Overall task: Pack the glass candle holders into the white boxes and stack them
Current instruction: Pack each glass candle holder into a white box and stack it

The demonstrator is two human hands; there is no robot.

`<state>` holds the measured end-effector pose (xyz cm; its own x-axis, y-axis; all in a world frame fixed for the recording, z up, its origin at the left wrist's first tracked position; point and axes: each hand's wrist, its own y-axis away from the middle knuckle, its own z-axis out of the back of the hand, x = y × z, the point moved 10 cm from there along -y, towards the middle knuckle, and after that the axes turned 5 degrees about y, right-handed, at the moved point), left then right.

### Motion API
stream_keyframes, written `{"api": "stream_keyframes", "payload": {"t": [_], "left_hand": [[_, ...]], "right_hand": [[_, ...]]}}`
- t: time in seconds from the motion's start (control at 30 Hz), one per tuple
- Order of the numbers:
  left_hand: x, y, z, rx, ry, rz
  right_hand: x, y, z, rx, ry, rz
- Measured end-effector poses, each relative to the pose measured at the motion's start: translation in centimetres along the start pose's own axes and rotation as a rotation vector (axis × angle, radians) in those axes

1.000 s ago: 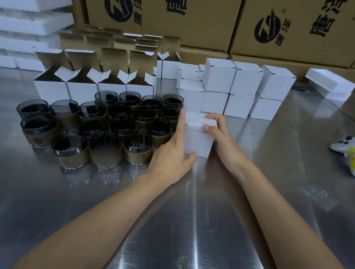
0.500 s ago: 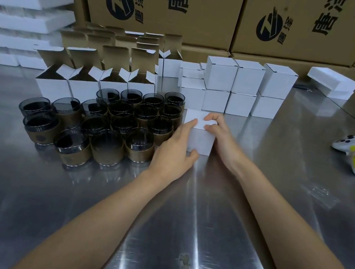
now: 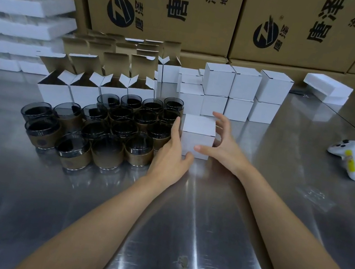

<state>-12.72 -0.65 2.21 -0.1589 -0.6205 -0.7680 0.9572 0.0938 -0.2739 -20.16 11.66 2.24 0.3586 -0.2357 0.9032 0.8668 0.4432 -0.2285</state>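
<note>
Now the right hand (image 3: 224,147) is coming off the lid of the closed white box (image 3: 198,135). Half a second ago its fingers were lying across the top. At this moment they are spreading apart and loosely curving beside the box's right face, with the thumb reaching across the lower front. Whether any fingertip is touching the card cannot be told.

The left hand (image 3: 171,157) is staying where it was, its straight fingers lying flat along the box's left face and its thumb sitting at the lower front corner. Neither hand is curling around the box, which is standing upright between the two palms on the steel table (image 3: 180,218).

Just to the left, the glass candle holders (image 3: 110,132) are crowding against the back of the left hand. Behind them, the open white boxes (image 3: 84,92) are standing with their flaps up. Directly behind the box, the stacked closed boxes (image 3: 243,93) are sitting two high in a row, with a narrow gap in front of them. To the right, bare steel is running out toward a white controller (image 3: 348,159) and a clear plastic wrapper (image 3: 317,197), both well apart from the hands. Toward the person, the tabletop is lying open up to its front edge. Brown printed cartons (image 3: 161,5) are walling off the far side.
</note>
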Motion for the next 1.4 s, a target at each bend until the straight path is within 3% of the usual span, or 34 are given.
{"api": "stream_keyframes", "payload": {"t": [0.17,0.47,0.57,0.7,0.87,1.03,1.17,1.4], "left_hand": [[0.6,-0.2,0.1,-0.015,0.034,0.022],[0.2,-0.1,0.1,-0.004,0.309,0.052],[-0.1,0.0,0.3,-0.016,0.344,0.03],[-0.1,-0.1,-0.1,0.022,0.328,0.043],[-0.8,-0.1,0.6,-0.027,0.354,-0.013],[-0.8,-0.2,0.0,0.005,0.387,-0.003],[0.2,-0.1,-1.4,0.069,0.166,0.11],[-0.9,-0.8,-1.4,0.011,0.027,-0.017]], "right_hand": [[2.1,0.3,0.9,-0.162,0.196,0.165],[4.3,1.1,2.1,-0.049,-0.078,0.077],[5.6,1.5,2.1,-0.105,0.084,0.148],[9.2,2.3,1.6,-0.186,0.41,0.393],[9.1,2.7,-0.2,0.014,0.751,0.428],[10.2,3.1,0.9,-0.134,0.832,0.555],[10.0,1.6,2.9,-0.368,0.756,0.536],[9.6,-4.4,1.0,-0.581,0.88,0.634]]}}
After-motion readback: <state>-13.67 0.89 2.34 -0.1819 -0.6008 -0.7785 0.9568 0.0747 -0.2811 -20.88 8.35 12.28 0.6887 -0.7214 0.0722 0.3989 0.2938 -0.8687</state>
